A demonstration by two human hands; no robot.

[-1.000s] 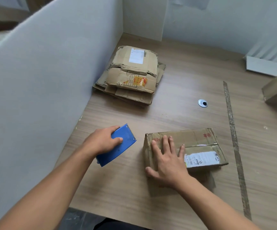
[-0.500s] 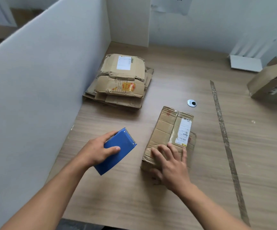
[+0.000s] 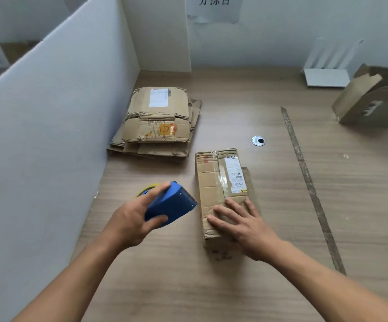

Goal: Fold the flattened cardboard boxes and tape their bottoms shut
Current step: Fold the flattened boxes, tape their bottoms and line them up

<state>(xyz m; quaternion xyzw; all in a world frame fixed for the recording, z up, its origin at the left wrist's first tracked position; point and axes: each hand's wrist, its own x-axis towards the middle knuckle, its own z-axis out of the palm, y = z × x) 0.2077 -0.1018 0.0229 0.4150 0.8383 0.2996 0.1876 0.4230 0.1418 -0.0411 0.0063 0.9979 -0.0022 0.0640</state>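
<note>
Turned since a second ago: folded box [image 3: 214,180], then crosswise in front of me, now lengthwise with its long seam running away from me. The tape dispenser [image 3: 171,205] has come nearer its left side.

1. Surface [image 3: 234,287]: wood-grain, carries everything below.
2. Stack of flattened boxes [image 3: 158,122]: far left against the white partition [image 3: 49,135], well apart from my hands; stock not yet folded.
3. Folded box: centre of the surface, flaps uppermost and closed, with old clear tape and a white label [image 3: 234,175] on the right flap. I judge it light and empty. The corrugated board is worn, creased and torn at the near edge, so probably stiff along the walls but springy at the flaps. It would likely slide on the smooth surface under the dispenser's push. Best held from above, flat on the flaps beside the seam, not by the ragged near edge.
4. Tape dispenser: blue hard shell, yellow-rimmed roll [image 3: 146,189] at its rear. Its mouth points at the box, just beside it; I cannot tell whether it touches.
5. Left hand [image 3: 130,221]: thumb and fingers curled round the dispenser body.
6. Right hand [image 3: 241,226]: fingers [image 3: 234,205] straight and spread, pressing flat on the near end of the box top.
</note>
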